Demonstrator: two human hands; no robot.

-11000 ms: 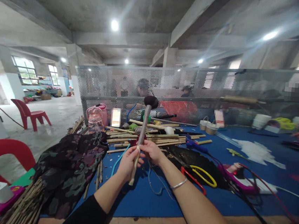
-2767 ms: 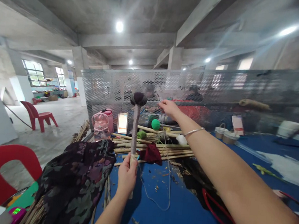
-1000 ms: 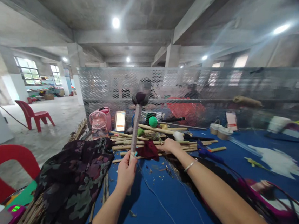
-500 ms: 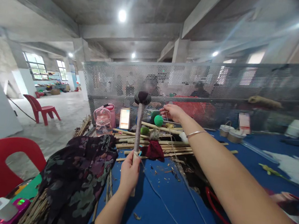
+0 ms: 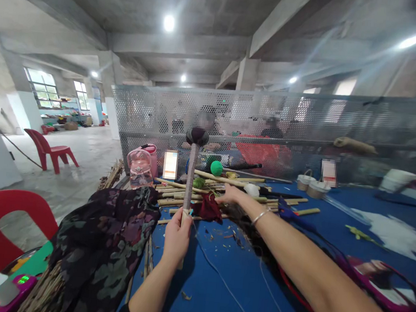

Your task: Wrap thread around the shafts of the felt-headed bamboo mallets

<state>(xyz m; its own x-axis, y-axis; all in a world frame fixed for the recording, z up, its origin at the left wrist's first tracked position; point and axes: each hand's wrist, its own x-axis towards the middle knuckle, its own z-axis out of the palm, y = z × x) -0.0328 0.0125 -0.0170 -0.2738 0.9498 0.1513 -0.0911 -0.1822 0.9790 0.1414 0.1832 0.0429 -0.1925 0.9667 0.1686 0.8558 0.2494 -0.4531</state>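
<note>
Our left hand (image 5: 177, 236) holds the wrapped stick (image 5: 190, 179), seemingly mid-winding; the next turn needs tight thread (image 5: 218, 272). Right of this grip, what our right hand (image 5: 231, 195) pinches, we cannot tell.

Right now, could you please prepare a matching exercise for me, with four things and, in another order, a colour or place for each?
1. Wrapped stick
2. Ball
3. Small cloth
4. Bracelet

A. Dark red
B. Silver-coloured
C. Held nearly upright in the left hand
D. Bright green

Pairs: 1-C, 2-D, 3-A, 4-B
</note>
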